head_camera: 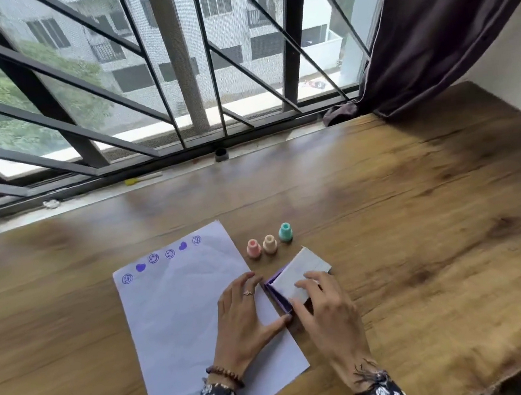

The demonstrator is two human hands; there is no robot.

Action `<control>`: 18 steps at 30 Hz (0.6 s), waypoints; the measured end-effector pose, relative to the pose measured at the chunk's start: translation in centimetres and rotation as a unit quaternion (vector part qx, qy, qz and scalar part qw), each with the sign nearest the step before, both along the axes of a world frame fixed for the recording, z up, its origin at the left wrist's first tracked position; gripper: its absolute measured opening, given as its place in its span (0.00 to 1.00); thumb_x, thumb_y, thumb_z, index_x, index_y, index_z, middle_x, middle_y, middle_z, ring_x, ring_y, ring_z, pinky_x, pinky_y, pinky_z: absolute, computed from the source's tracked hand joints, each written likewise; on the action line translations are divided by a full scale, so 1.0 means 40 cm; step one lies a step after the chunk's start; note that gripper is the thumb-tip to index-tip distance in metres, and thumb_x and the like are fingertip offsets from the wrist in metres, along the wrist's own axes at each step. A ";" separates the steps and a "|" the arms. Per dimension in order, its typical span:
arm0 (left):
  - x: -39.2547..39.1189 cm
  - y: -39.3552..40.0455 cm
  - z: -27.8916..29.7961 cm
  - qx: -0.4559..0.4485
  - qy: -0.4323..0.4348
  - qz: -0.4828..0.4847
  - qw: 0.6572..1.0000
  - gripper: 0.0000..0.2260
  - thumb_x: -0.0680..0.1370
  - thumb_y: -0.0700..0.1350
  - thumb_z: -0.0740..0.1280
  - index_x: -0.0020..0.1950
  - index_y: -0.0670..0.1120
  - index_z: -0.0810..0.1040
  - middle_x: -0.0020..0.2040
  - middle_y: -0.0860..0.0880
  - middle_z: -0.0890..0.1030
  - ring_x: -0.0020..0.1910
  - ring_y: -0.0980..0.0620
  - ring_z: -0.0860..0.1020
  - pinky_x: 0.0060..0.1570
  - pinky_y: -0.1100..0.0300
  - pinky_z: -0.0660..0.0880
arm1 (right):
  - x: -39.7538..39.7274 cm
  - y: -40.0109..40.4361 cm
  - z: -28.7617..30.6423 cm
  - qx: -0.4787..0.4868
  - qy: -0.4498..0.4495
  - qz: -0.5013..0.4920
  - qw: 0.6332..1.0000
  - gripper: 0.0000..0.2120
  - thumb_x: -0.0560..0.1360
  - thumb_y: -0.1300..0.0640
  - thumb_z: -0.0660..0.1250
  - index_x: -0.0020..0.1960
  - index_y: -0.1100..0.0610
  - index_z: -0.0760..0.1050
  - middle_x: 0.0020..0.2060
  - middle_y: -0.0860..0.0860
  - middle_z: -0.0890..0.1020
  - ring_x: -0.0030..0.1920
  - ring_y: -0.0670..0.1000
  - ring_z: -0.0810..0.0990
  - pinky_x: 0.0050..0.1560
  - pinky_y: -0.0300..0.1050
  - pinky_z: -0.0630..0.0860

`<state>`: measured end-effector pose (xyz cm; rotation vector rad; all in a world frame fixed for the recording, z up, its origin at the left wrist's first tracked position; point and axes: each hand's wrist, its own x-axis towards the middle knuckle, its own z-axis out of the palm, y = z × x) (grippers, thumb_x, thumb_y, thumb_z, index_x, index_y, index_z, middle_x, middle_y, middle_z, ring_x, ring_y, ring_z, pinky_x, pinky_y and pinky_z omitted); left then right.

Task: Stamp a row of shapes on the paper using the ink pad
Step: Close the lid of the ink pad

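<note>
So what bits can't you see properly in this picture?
- Purple ink pad box, head view: its white lid and the right hand cover the ink surface.
- Three small stampers, pink, peach and teal: standing face down, so their shapes are hidden.
- Purple stamped row on the white paper sheet: face details too small.
- Paper under the left hand: covered.

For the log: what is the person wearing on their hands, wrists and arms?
Both arms have dark sleeves with a white floral print. The left hand wears a thin ring on one finger and a brown beaded bracelet at the wrist. The right hand shows a dark thread-like band at the wrist.
</note>
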<state>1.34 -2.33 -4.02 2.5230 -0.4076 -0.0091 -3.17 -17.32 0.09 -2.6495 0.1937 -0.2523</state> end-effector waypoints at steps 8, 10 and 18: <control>-0.003 -0.002 0.000 -0.007 -0.008 0.003 1.000 0.31 0.62 0.67 0.64 0.59 0.49 0.72 0.63 0.47 0.73 0.62 0.50 0.68 0.61 0.56 0.62 | 0.056 -0.010 0.012 0.023 0.112 -0.036 0.993 0.30 0.68 0.41 0.67 0.66 0.52 0.65 0.70 0.58 0.62 0.69 0.57 0.60 0.68 0.48 0.62; 0.002 -0.004 -0.002 -0.010 -0.010 0.003 1.000 0.31 0.62 0.66 0.65 0.59 0.49 0.72 0.63 0.47 0.73 0.62 0.51 0.67 0.60 0.57 0.61 | 0.054 -0.004 0.020 0.040 0.103 -0.060 0.992 0.31 0.67 0.42 0.69 0.65 0.54 0.66 0.68 0.58 0.64 0.67 0.58 0.61 0.65 0.49 0.64; 0.000 0.000 0.002 -0.019 -0.006 0.006 1.000 0.29 0.64 0.64 0.64 0.59 0.49 0.72 0.63 0.47 0.73 0.62 0.52 0.67 0.60 0.59 0.60 | 0.026 0.034 0.004 0.061 0.101 -0.106 0.987 0.33 0.63 0.45 0.74 0.63 0.53 0.67 0.65 0.58 0.65 0.63 0.59 0.64 0.60 0.52 0.67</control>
